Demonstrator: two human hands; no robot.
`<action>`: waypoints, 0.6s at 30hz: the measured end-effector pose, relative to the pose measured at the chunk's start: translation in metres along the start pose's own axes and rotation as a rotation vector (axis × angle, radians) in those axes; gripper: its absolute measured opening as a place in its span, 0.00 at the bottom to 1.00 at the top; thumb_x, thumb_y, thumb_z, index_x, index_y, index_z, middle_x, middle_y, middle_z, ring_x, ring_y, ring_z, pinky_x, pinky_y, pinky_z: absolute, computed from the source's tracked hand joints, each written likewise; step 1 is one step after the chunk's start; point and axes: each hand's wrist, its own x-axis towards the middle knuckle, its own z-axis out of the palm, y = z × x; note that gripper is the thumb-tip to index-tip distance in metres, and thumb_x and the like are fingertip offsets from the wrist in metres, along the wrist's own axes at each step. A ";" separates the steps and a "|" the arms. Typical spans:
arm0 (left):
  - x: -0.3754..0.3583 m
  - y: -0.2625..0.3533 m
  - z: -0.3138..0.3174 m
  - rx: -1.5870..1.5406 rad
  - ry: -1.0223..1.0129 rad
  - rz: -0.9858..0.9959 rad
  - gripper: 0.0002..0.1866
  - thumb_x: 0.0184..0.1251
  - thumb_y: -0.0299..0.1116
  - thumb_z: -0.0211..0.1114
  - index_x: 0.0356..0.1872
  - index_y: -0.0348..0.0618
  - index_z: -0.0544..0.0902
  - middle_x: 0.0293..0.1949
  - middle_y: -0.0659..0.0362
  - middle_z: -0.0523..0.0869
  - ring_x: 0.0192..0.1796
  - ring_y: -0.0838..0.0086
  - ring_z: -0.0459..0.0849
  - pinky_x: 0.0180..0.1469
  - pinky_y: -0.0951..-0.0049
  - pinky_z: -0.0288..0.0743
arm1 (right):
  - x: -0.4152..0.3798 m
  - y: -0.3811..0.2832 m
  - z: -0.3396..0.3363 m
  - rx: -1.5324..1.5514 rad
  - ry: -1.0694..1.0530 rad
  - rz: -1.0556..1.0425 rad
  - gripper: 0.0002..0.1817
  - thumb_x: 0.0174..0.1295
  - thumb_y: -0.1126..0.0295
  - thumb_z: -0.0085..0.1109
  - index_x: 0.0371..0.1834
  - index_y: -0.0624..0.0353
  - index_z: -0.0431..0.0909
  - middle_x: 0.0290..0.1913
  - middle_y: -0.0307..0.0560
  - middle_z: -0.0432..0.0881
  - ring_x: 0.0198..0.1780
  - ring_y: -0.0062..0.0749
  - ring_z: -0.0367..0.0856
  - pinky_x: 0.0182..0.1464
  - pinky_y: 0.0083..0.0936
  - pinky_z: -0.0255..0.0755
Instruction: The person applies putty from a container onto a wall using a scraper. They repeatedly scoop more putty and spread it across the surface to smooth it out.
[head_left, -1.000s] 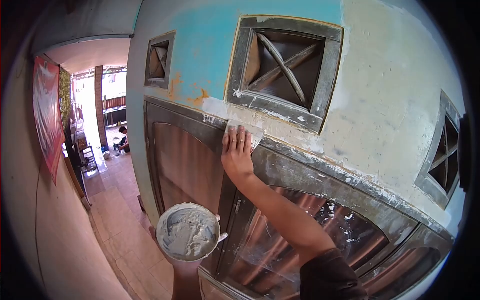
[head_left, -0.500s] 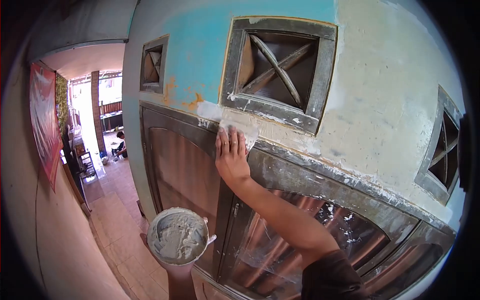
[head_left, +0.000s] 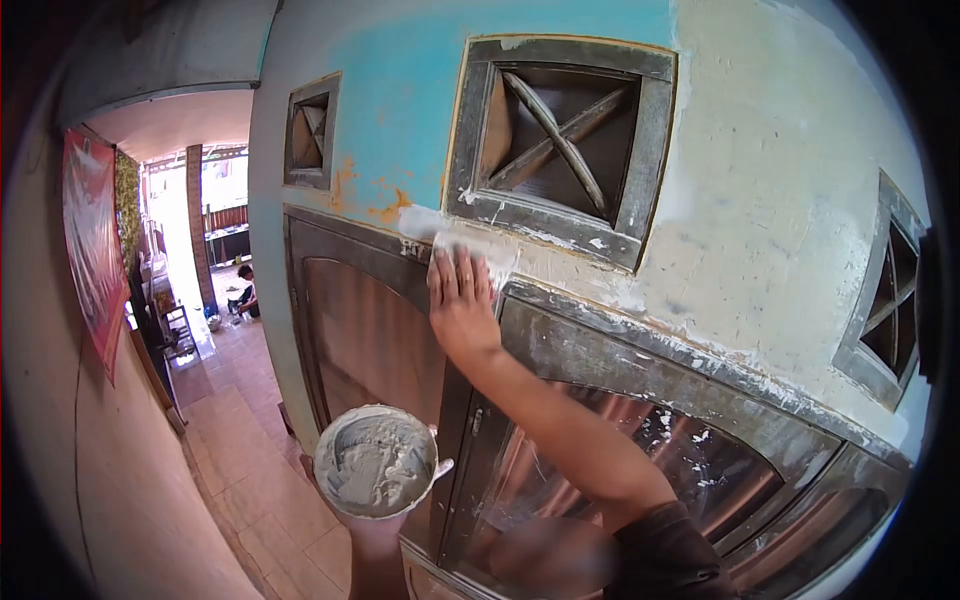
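Observation:
My left hand holds a round bucket from below, its fingers mostly hidden. Pale grey putty fills much of it, with a scooped, uneven surface. My right hand is up at the wall, fingers flat against a thin, pale putty scraper. The scraper lies against the strip between the vent frame and the dark window frame below; its lower part is covered by my fingers. White putty patches show just left of it.
Dark wooden windows with reflective panes run below the strip, spattered white. A smaller vent and another vent flank the middle one. Down the tiled passage at left, a person sits low. A red banner hangs on the left wall.
The bucket in my left hand has shifted right and slightly up. My right hand, with the scraper, has moved slightly up along the wall.

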 end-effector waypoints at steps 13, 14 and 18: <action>0.002 0.003 -0.001 0.127 0.092 0.038 0.51 0.68 0.79 0.44 0.77 0.47 0.66 0.73 0.41 0.72 0.71 0.31 0.70 0.74 0.27 0.62 | -0.009 -0.014 -0.004 -0.039 -0.069 0.029 0.29 0.69 0.69 0.50 0.72 0.74 0.68 0.78 0.63 0.64 0.80 0.73 0.56 0.79 0.68 0.46; 0.002 0.004 -0.001 0.105 0.056 0.027 0.51 0.67 0.80 0.44 0.78 0.48 0.66 0.73 0.41 0.71 0.72 0.30 0.69 0.72 0.25 0.62 | 0.000 -0.008 -0.011 -0.041 -0.009 0.024 0.28 0.69 0.70 0.50 0.71 0.73 0.70 0.78 0.63 0.65 0.79 0.75 0.56 0.78 0.70 0.47; 0.001 0.000 -0.008 0.170 0.140 0.087 0.52 0.66 0.81 0.44 0.79 0.51 0.64 0.75 0.40 0.67 0.73 0.27 0.65 0.68 0.19 0.62 | 0.006 0.011 0.002 -0.100 -0.055 0.164 0.29 0.67 0.70 0.52 0.72 0.68 0.71 0.79 0.63 0.63 0.79 0.76 0.56 0.77 0.72 0.49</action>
